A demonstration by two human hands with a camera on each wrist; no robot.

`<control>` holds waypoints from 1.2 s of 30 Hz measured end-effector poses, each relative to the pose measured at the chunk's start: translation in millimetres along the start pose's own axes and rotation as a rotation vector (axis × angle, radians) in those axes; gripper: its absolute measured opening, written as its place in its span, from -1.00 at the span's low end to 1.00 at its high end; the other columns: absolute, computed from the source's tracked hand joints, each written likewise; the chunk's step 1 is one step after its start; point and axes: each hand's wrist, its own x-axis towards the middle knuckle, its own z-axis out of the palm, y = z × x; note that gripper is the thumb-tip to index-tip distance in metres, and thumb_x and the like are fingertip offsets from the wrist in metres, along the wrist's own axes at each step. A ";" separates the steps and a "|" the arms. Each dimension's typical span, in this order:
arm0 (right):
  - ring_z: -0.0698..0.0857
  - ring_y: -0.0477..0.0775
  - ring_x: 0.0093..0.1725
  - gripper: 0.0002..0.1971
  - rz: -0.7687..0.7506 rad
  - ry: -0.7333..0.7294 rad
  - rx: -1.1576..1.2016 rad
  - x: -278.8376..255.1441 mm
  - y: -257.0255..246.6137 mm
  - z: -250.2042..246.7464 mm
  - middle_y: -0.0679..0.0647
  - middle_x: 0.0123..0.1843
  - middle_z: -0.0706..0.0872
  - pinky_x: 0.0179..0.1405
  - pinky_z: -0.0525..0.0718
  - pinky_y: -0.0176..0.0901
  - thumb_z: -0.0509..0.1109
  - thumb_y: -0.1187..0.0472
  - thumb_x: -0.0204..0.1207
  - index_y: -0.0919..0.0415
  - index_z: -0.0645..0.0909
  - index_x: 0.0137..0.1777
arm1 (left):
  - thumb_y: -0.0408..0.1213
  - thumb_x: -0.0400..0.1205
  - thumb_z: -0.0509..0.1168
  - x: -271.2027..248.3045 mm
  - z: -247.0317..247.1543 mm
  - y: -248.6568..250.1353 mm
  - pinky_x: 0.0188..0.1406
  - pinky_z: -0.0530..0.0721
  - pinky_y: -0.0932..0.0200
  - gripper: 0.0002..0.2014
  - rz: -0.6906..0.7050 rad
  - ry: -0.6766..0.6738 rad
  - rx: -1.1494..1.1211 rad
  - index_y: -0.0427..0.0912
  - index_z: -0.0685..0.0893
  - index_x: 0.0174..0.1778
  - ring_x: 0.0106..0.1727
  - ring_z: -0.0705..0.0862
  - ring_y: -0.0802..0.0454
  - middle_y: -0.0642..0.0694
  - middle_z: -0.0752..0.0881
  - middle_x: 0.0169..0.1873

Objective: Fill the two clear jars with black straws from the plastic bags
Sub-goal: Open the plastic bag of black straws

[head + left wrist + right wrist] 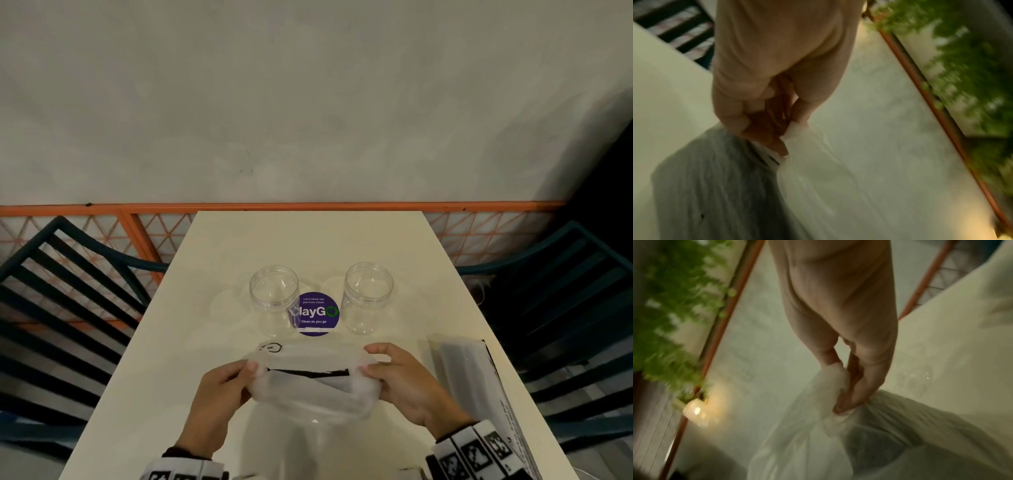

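Two clear jars stand upright and uncapped on the white table (212, 308): the left jar (274, 301) and the right jar (368, 298). Nearer me, both hands hold one frosted plastic bag (313, 387) above the table. My left hand (222, 390) pinches the bag's left edge (789, 134); my right hand (407, 383) pinches its right edge (835, 374). The bag's mouth is pulled apart, and a dark strip of black straws (308, 372) shows inside. A second plastic bag (469, 373) of wrapped straws lies flat at the right.
A purple round sticker (317, 317) lies on the table between the jars. Dark slatted chairs stand at the left (68, 291) and the right (565, 308). An orange railing (308, 207) runs behind the table's far edge, before a pale wall.
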 end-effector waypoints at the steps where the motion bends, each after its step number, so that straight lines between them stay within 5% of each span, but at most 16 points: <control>1: 0.71 0.15 -0.19 -0.75 0.059 -0.031 0.080 0.0 -0.8 -2.4 0.27 -0.05 0.72 -0.33 0.72 -0.14 0.33 0.48 0.51 0.24 0.49 0.13 | -0.39 0.60 0.24 0.8 -4.1 1.6 -0.18 0.57 0.20 -0.82 -0.064 -0.045 -0.076 -0.28 0.77 -0.16 -0.23 0.61 -0.01 -0.16 0.75 -0.27; 5: 0.75 0.07 -0.31 -0.83 0.224 -0.147 0.221 0.0 0.2 -17.6 0.11 -0.21 0.78 -0.32 0.70 -0.11 0.37 0.39 0.47 0.17 0.51 -0.03 | -0.36 0.55 0.24 -0.4 -18.0 5.6 -0.17 0.43 0.19 -0.80 -0.237 -0.217 -0.266 -0.25 0.72 0.00 -0.27 0.53 0.04 -0.07 0.70 -0.29; 9: 0.74 0.05 -0.40 -0.90 0.246 -0.182 0.261 -1.6 -3.3 -24.1 0.08 -0.33 0.78 -0.48 0.65 -0.18 0.26 0.25 0.54 0.19 0.57 -0.18 | -0.36 0.25 0.39 -7.8 -19.8 13.9 -0.34 0.68 0.14 -0.83 -0.273 -0.311 -0.442 -0.26 0.78 -0.28 -0.43 0.73 0.05 -0.05 0.77 -0.41; 11: 0.75 0.07 -0.45 -0.76 0.242 -0.143 0.316 -0.9 -4.8 -23.3 0.14 -0.36 0.81 -0.58 0.66 -0.19 0.13 0.21 0.66 0.27 0.61 -0.09 | -0.36 0.22 0.41 -10.2 -18.3 12.1 -0.43 0.75 0.17 -0.72 -0.257 -0.327 -0.452 -0.32 0.73 -0.16 -0.40 0.76 0.01 -0.11 0.78 -0.39; 14: 0.79 0.09 -0.34 -0.78 0.140 -0.199 0.354 -6.5 -9.7 -17.4 0.18 -0.25 0.82 -0.52 0.69 -0.20 0.25 0.17 0.62 0.30 0.63 0.05 | -0.20 0.27 0.47 -14.0 -14.5 9.1 -0.20 0.68 0.06 -0.64 -0.189 -0.333 -0.393 -0.21 0.66 -0.04 -0.20 0.74 -0.02 -0.14 0.78 -0.17; 15: 0.78 0.08 -0.30 -0.84 0.078 -0.226 0.343 -7.8 -10.8 -17.5 0.16 -0.24 0.81 -0.48 0.69 -0.16 0.39 0.19 0.50 0.22 0.60 0.04 | -0.13 0.12 0.60 -15.9 -13.9 10.2 -0.15 0.61 0.05 -0.52 -0.155 -0.319 -0.351 -0.14 0.62 -0.10 -0.17 0.72 -0.02 -0.13 0.76 -0.16; 17: 0.69 0.06 -0.27 -0.52 0.001 -0.233 0.213 -8.2 -11.2 -19.1 0.14 -0.24 0.70 -0.40 0.62 -0.18 0.52 0.37 0.22 0.10 0.40 0.08 | -0.17 -0.01 0.69 -17.8 -11.9 13.0 -0.18 0.56 0.12 -0.36 -0.078 -0.239 -0.166 -0.07 0.54 -0.07 -0.20 0.68 -0.03 -0.14 0.76 -0.21; 21: 0.45 -0.05 -0.26 -0.62 -0.197 -0.063 -0.463 -13.3 -8.9 -3.8 0.06 -0.21 0.40 -0.37 0.46 -0.41 0.23 0.45 0.51 0.09 0.18 0.18 | -0.36 0.42 0.47 -16.2 2.5 13.0 -0.29 0.51 0.17 -0.66 0.040 0.026 0.225 -0.06 0.49 -0.01 -0.21 0.61 -0.05 -0.19 0.67 -0.18; 24: 0.44 -0.05 -0.30 -0.70 -0.325 0.037 -0.566 -16.4 -6.6 12.3 0.05 -0.25 0.38 -0.43 0.46 -0.41 0.14 0.40 0.55 0.05 0.16 0.13 | -0.34 0.49 0.33 -8.7 9.0 5.2 -0.32 0.46 0.10 -0.90 0.094 0.180 0.334 -0.12 0.54 -0.15 -0.22 0.57 -0.07 -0.21 0.66 -0.19; 28: 0.47 -0.03 -0.30 -0.67 -0.400 0.050 -0.685 -17.3 2.6 16.1 0.02 -0.25 0.39 -0.51 0.49 -0.36 0.13 0.41 0.50 0.01 0.14 0.08 | -0.41 0.50 0.25 -4.3 2.0 2.7 -0.38 0.42 0.05 -0.86 0.156 0.314 0.389 -0.22 0.49 -0.05 -0.32 0.55 -0.14 -0.20 0.61 -0.37; 32: 0.37 -0.12 -0.28 -0.74 -0.429 0.145 -0.787 -11.3 5.6 0.1 0.01 -0.14 0.37 -0.34 0.44 -0.37 0.20 0.46 0.47 0.09 0.24 -0.12 | -0.29 0.41 0.46 -4.4 -9.9 -1.0 -0.35 0.39 0.05 -0.72 0.217 0.371 0.598 -0.33 0.50 -0.17 -0.29 0.52 -0.15 -0.16 0.57 -0.30; 36: 0.42 -0.12 -0.27 -0.75 -0.505 0.314 -0.834 -2.3 9.9 -9.9 0.03 -0.12 0.43 -0.37 0.50 -0.45 0.28 0.41 0.51 0.06 0.34 -0.22 | -0.11 0.39 0.49 -6.0 -11.2 -8.0 -0.43 0.46 0.22 -0.68 0.192 0.180 0.673 -0.30 0.63 -0.44 -0.44 0.58 0.02 -0.09 0.67 -0.54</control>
